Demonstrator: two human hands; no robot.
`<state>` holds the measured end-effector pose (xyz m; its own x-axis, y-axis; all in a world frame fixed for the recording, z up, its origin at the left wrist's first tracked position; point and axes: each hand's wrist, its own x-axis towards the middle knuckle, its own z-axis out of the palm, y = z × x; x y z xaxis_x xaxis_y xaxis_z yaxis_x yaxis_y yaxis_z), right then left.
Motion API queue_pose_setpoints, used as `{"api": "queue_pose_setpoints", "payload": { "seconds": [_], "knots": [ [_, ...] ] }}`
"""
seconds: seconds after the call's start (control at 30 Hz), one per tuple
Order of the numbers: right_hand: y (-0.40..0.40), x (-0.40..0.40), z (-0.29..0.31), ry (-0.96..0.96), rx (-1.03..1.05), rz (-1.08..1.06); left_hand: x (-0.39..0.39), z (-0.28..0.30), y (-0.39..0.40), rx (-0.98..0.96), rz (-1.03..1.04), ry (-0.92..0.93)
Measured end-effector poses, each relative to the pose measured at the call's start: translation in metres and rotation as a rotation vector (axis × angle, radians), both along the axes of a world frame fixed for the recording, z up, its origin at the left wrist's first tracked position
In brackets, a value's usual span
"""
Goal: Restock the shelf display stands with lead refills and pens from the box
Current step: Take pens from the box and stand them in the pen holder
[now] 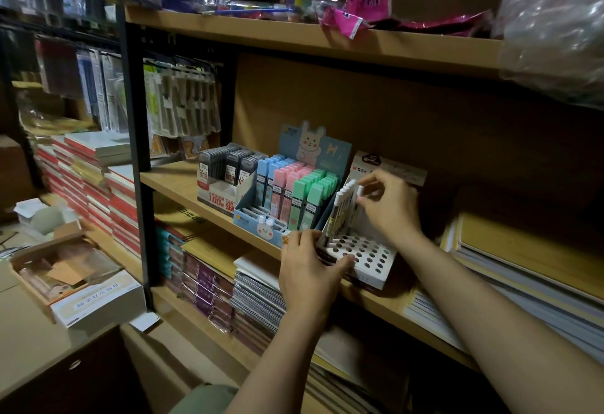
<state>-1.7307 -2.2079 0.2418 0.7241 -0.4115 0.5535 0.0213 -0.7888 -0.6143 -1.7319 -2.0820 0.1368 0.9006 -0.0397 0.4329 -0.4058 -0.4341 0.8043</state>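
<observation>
A white pen stand with many round holes sits on the middle shelf. Several white pens stand in its left-hand holes. My left hand grips the stand's front left corner, thumb on the holed top. My right hand pinches the white cap of a pen at the top of the row. Left of it stands a blue bunny display with blue, pink and green lead refill cases. Further left is a stand of dark lead refills.
An open cardboard box lies on the counter at lower left, beside a white carton. Stacked notebooks fill the lower shelf. Paper pads lie right of the pen stand. Pink packets sit on the upper shelf.
</observation>
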Motion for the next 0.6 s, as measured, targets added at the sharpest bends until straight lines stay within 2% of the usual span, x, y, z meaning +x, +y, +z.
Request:
{"api": "queue_pose_setpoints", "payload": {
  "seconds": [0.07, 0.27, 0.37, 0.5, 0.6],
  "knots": [
    [0.000, 0.002, -0.007, -0.012, 0.086, 0.018, 0.000, -0.001, 0.000, -0.006, -0.004, 0.004],
    [-0.002, -0.007, -0.016, -0.050, 0.053, 0.033, 0.001, 0.003, -0.003, -0.005, 0.008, 0.044],
    [0.000, -0.029, -0.018, -0.021, 0.095, 0.134, 0.001, 0.013, -0.004, 0.028, -0.004, 0.100],
    [0.011, -0.059, -0.020, 0.046, 0.121, 0.210, -0.002, 0.030, 0.014, 0.061, -0.081, 0.171],
    [0.032, -0.071, -0.017, 0.073, 0.207, 0.303, -0.011, 0.027, 0.047, 0.040, -0.174, 0.128]
  ]
}}
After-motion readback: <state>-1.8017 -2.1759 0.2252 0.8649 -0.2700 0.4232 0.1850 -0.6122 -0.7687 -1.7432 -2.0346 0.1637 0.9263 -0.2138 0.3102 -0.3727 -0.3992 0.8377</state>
